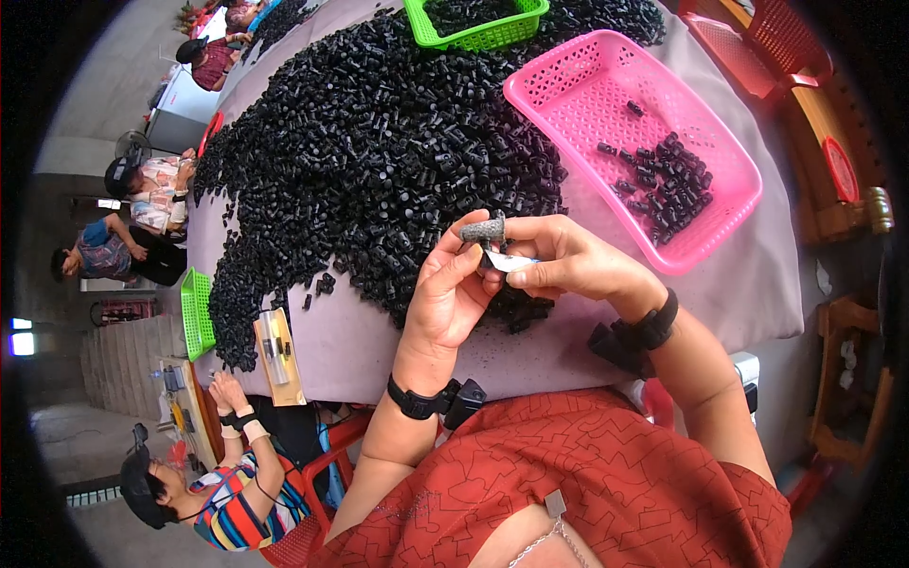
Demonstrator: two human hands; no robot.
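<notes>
Both my hands meet above the near edge of a big heap of small black plastic parts point(379, 161). My left hand point(447, 289) is closed, thumb against fingers, around a small black part point(487, 257) that is mostly hidden. In my right hand point(568, 257), thumb and forefinger pinch a small flat white piece point(512, 262), shaped like a blade, which touches the black part. A grey, speckled, cap-like piece point(483, 229) lies at the fingertips of both hands; whether a finger wears it or it is held, I cannot tell.
A pink basket point(625, 175) with some black parts stands at right, a green basket point(483, 38) at the far side. Another green basket point(197, 312) and a yellow tray point(289, 379) lie left. A co-worker point(227, 483) sits at my left; several people are farther off.
</notes>
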